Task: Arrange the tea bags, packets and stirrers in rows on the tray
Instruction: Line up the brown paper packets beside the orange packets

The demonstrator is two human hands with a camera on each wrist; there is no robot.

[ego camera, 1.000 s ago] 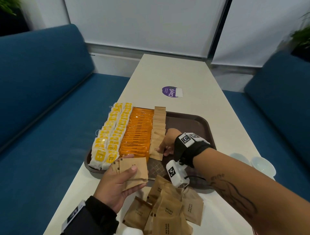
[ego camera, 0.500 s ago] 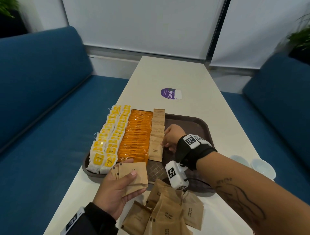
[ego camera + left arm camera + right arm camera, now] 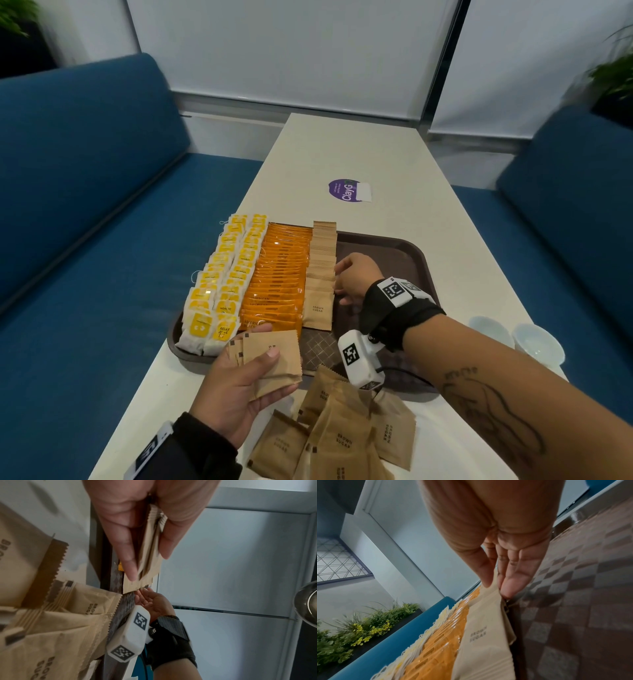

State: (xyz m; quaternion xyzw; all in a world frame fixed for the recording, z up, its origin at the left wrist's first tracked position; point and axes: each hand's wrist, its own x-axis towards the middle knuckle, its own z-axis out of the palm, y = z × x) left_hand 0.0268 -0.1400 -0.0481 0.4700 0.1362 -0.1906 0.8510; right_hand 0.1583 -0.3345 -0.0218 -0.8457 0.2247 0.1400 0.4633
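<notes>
Several flat brown paper sugar packets (image 3: pixel 274 363), light and floppy so best held by their edges, sit pinched in my left hand (image 3: pixel 236 394) near the brown plastic tray (image 3: pixel 407 250), while my right hand's (image 3: pixel 356 277) straight fingers (image 3: pixel 510 586) nudge the brown packet row (image 3: pixel 320 274).

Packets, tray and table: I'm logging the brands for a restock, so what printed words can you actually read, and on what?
"BROWN SUGAR": front kraft packet of the tray row, also the loose packets on the table.
"AMERICAN": front orange packets; the line under it is unreadable.
"RELAX": front yellow tea bag tag.
"ClayG": purple sticker; its small print is too small to read.
The wrist markers carry patterns, no words.
</notes>
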